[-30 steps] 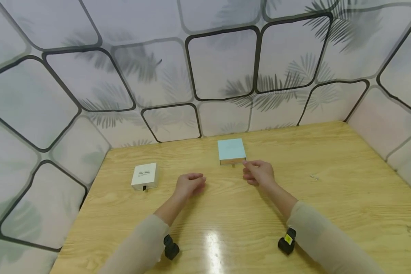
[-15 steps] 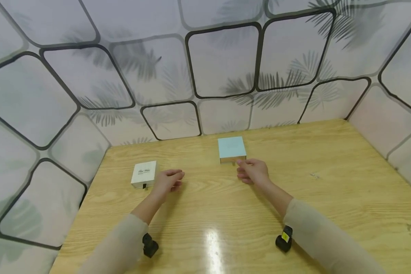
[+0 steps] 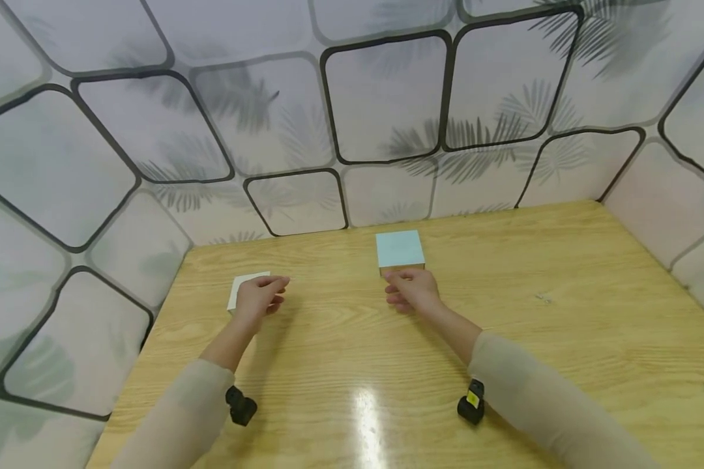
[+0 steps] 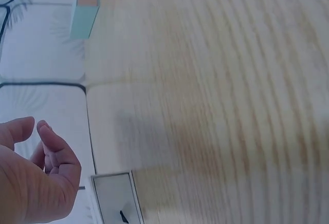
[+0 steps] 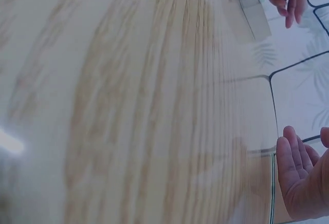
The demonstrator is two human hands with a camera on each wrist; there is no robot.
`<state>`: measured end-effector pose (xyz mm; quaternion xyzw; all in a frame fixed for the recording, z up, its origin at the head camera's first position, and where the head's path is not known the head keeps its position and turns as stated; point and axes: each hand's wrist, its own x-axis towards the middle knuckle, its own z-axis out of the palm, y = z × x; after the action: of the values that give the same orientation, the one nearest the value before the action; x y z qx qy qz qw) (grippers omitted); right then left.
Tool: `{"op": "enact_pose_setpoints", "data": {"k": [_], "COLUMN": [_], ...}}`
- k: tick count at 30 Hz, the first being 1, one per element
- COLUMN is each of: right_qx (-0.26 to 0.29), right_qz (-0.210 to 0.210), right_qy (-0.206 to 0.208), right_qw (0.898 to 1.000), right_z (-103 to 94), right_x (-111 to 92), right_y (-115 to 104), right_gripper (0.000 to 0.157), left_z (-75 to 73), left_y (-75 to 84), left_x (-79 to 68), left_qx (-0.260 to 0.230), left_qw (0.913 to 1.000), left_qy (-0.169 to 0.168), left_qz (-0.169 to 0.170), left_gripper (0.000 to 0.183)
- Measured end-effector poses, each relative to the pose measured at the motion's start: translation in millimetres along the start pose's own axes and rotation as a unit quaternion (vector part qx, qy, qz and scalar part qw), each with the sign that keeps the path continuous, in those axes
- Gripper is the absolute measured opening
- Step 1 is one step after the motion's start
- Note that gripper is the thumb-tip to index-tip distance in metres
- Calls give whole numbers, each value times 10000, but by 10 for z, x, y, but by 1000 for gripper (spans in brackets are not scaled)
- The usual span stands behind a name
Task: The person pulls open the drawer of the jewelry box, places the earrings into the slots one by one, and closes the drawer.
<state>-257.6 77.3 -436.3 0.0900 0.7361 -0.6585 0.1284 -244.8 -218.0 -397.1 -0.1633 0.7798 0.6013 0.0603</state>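
Observation:
My left hand (image 3: 259,301) hovers over the small white box (image 3: 242,281), covering much of it in the head view. Its fingers are loosely bent with nothing between them. In the left wrist view the front of that white box (image 4: 115,198) shows a black ribbon tab (image 4: 124,216). My right hand (image 3: 413,291) is close in front of the light blue box (image 3: 400,247), fingertips near its brown front side, which they partly hide. The right wrist view shows relaxed, fairly straight fingers on the right hand (image 5: 303,178), beside the box's brown side (image 5: 259,188).
Both boxes lie on a wooden table (image 3: 328,365) that meets a patterned wall (image 3: 381,104) at the back. A side wall (image 3: 41,312) bounds the left. A small pale mark (image 3: 543,298) shows on the table to the right.
My left hand has moved left from the table's middle to over the white box. My right hand has shifted slightly left along the blue box's front. Both boxes have stayed put.

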Motion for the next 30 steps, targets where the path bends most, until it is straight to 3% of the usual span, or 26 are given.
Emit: {"op": "enact_pose_setpoints", "data": {"k": [5, 10, 21, 26, 30], "right_qx": [-8, 445, 652, 855, 995], "right_qz": [1, 258, 460, 570, 622], "right_qy": [-172, -441, -551, -440, -413], "right_qw": [9999, 9977, 9953, 9937, 9922], "right_z": [124, 249, 478, 565, 648], "right_x": [17, 30, 6, 44, 97], "right_y": [27, 72, 50, -23, -82], "right_gripper": [42, 42, 36, 36, 35], "left_z": [-171, -316, -658, -762, -799], "left_y": [20, 26, -128, -188, -252], "left_x": [49, 84, 158, 177, 218], "left_qx": [-1, 200, 783, 711, 450], "left_qw": [9999, 9991, 9898, 9848, 9857], "left_qy": [137, 373, 1185, 1583, 1612], "left_qz": [-97, -65, 111, -16, -200], "left_gripper": [38, 41, 42, 45, 50]}}
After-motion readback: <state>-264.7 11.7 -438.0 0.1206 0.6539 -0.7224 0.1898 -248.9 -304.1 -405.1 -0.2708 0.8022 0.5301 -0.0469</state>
